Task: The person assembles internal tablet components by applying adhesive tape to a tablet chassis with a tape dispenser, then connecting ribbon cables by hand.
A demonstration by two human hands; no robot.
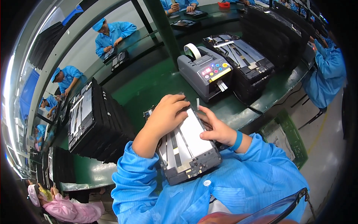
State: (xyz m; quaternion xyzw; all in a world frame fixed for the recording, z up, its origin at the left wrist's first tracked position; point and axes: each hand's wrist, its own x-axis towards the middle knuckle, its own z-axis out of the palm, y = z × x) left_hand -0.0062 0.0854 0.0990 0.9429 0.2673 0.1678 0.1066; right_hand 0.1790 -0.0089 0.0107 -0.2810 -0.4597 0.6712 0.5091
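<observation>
An opened tablet-like device [186,143] with a black frame, white battery panels and dark flat cables lies tilted close to my chest. Over its far end rests my left hand [169,112], fingers bent across the edge and onto the white panel. My right hand [220,128], with a blue band at the wrist, is at the device's right side. Its thumb lies on the panel's edge, and the other fingers are partly hidden. A short pale strip of tape [198,103] stands up at the right index fingertip. The left fingertips are partly hidden too.
A grey tape dispenser [205,71] stands ahead on the green table [145,87]. Stacks of similar devices rise at the left [95,121] and right [242,61]. A green crate [285,138] sits on the floor at right. Co-workers in blue [112,35] sit at other benches.
</observation>
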